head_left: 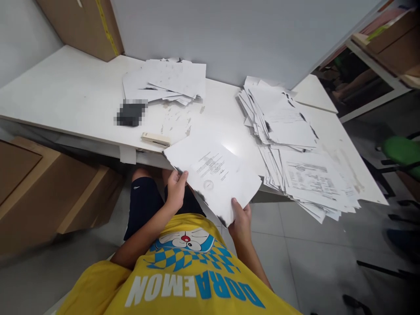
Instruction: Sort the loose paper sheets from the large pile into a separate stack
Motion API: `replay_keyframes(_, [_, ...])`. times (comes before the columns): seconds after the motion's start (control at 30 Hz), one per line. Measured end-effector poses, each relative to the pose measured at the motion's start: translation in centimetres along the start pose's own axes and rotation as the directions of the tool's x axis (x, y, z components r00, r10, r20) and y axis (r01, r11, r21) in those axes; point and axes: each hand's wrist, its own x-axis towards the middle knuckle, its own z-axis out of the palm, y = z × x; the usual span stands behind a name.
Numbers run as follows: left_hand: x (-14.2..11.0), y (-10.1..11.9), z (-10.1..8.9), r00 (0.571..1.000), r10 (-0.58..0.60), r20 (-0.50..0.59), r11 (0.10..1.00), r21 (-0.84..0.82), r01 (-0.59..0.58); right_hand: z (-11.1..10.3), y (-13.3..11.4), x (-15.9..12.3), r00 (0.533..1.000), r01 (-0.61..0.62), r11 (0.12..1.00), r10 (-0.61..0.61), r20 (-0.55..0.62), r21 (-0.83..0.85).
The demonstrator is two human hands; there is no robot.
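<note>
Between my two hands is a printed sheet of paper (pixel 226 170) with a round stamp and dark smudges along its near edge. My left hand (pixel 176 189) grips its left near edge, thumb on top. The right near edge is pinched by my right hand (pixel 241 218), also thumb uppermost. The sheet is tilted over the table's front edge. Just beyond its left corner lies a cream-coloured stapler-like object (pixel 155 139). Whether more than one sheet is held, I cannot tell.
On the white table (pixel 82 96) lie a back stack of papers (pixel 177 81), a right-hand stack (pixel 278 113) and a nearer printed stack (pixel 311 179) overhanging the edge. A blurred dark object (pixel 131 113) lies left. Cardboard boxes (pixel 65 188) stand lower left; a green chair (pixel 400 148) is at right.
</note>
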Motion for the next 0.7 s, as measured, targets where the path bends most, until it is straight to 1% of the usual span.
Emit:
replay_keyframes(0.1, [1.3, 1.6, -1.1, 0.985, 0.075, -0.157, 0.994, -0.068, -0.086, -1.0, -0.6, 2.1, 0.998, 0.041, 0.995, -0.036, 0.058, -0.091])
replay_keyframes(0.17, [2.4, 2.5, -2.1, 0.966, 0.134, -0.222, 0.988, -0.043, -0.147, -1.4, -1.6, 3.9, 0.995, 0.041, 0.989, -0.028, 0.093, -0.142])
replay_keyframes(0.27, [3.4, 2.9, -3.5, 0.953, 0.201, -0.225, 0.979, 0.022, -0.201, -1.0, -3.3, 6.3, 0.985, 0.066, 0.978, -0.031, 0.173, -0.200])
replay_keyframes(0.37, [3.4, 2.6, -4.6, 0.934, 0.259, -0.248, 0.965, 0.103, -0.240, 0.3, -4.9, 7.6, 0.963, 0.130, 0.965, -0.068, 0.261, -0.228])
replay_keyframes(0.43, [3.3, 2.7, -5.3, 0.905, 0.334, -0.263, 0.933, 0.230, -0.278, 1.1, -5.6, 8.1, 0.954, 0.151, 0.957, -0.076, 0.291, -0.246])
replay_keyframes(0.47, [3.2, 3.0, -5.7, 0.879, 0.399, -0.260, 0.895, 0.321, -0.311, 1.4, -5.9, 8.3, 0.952, 0.153, 0.955, -0.073, 0.298, -0.254])
replay_keyframes(0.5, [3.3, 3.5, -6.2, 0.846, 0.482, -0.230, 0.829, 0.432, -0.355, 1.6, -6.1, 8.4, 0.950, 0.152, 0.953, -0.069, 0.305, -0.261])
replay_keyframes(0.53, [3.5, 4.2, -6.7, 0.804, 0.574, -0.156, 0.725, 0.553, -0.410, 1.7, -6.2, 8.5, 0.950, 0.152, 0.953, -0.067, 0.306, -0.263])
replay_keyframes(0.57, [3.8, 5.0, -7.2, 0.758, 0.651, -0.034, 0.581, 0.665, -0.470, 1.7, -6.4, 8.7, 0.949, 0.150, 0.952, -0.063, 0.308, -0.265])
replay_keyframes(0.6, [4.3, 6.0, -7.6, 0.715, 0.688, 0.128, 0.405, 0.749, -0.524, 1.7, -6.5, 8.8, 0.949, 0.148, 0.952, -0.061, 0.309, -0.268])
replay_keyframes(0.63, [4.9, 7.1, -8.0, 0.676, 0.669, 0.309, 0.218, 0.788, -0.576, 1.6, -6.5, 9.0, 0.949, 0.146, 0.952, -0.058, 0.310, -0.270])
replay_keyframes(0.67, [5.7, 8.1, -8.3, 0.647, 0.599, 0.473, 0.048, 0.784, -0.618, 1.6, -6.6, 9.1, 0.949, 0.144, 0.952, -0.056, 0.311, -0.270])
replay_keyframes(0.7, [6.6, 9.0, -8.5, 0.624, 0.498, 0.602, -0.089, 0.751, -0.654, 1.6, -6.7, 9.3, 0.948, 0.141, 0.953, -0.051, 0.314, -0.270])
